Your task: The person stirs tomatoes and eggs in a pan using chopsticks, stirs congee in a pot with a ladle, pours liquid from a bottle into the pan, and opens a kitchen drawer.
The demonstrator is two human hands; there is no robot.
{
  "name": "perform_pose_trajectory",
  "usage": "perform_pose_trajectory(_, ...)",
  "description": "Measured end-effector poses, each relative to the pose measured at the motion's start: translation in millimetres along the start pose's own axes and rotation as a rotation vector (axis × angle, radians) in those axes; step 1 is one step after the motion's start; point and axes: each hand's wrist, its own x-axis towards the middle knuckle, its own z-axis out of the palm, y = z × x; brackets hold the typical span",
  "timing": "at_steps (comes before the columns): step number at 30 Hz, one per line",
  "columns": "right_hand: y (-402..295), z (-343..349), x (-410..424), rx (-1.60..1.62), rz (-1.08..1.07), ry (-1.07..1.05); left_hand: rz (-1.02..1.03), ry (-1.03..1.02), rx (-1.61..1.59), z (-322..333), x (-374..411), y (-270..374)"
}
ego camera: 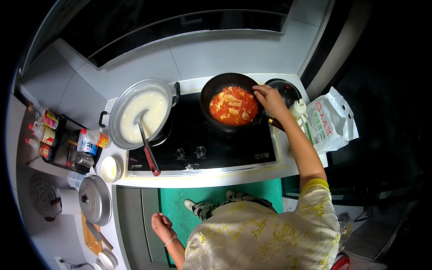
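My right hand (268, 98) reaches over the right rim of a dark wok (209, 84), its fingers drawn together and pointing down. Whether the fingertips hold a pinch of something or touch the rim, I cannot tell. Chunks of tomato and scrambled egg (233, 105) lie in red sauce inside the wok. Its wooden handle (276, 123) is partly covered by my forearm. Low at my side, away from the counter, my left hand (162, 225) is loosely curled with nothing visible in it. A large aluminium pot (114, 125) holds a milky white liquid (152, 111), and a red-handled ladle (148, 152) leans in it.
Right of the black cooktop (219, 152) are a dark lid (287, 91), a white bottle (298, 109) and a plastic noodle bag (332, 125). Leftward stand a bowl (110, 169), seasoning bottles (44, 133), an aluminium lid (96, 200) and a knife (98, 234) on a cutting board (88, 233). A range hood (189, 30) overhangs.
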Motion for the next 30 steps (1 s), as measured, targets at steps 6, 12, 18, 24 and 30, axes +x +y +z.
perform_pose_trajectory(6, -19, 17, 3, 0.211, -0.063, -0.267, 0.003, 0.011, 0.011, 2, -1, 4)
perform_pose_trajectory(12, -71, -33, -7, 0.231, -0.017, -0.372, -0.004, 0.038, -0.012, -7, 0, 4)
perform_pose_trajectory(18, -76, -35, -25, 0.140, -0.029, -0.535, -0.019, 0.032, -0.050, -5, 1, 3)
perform_pose_trajectory(24, -69, -14, -45, -0.210, -0.340, -0.406, -0.024, 0.039, -0.031, -7, 4, 1)
perform_pose_trajectory(30, -68, -21, -53, -0.237, -0.331, -0.391, -0.013, 0.024, 0.008, -10, 1, -2)
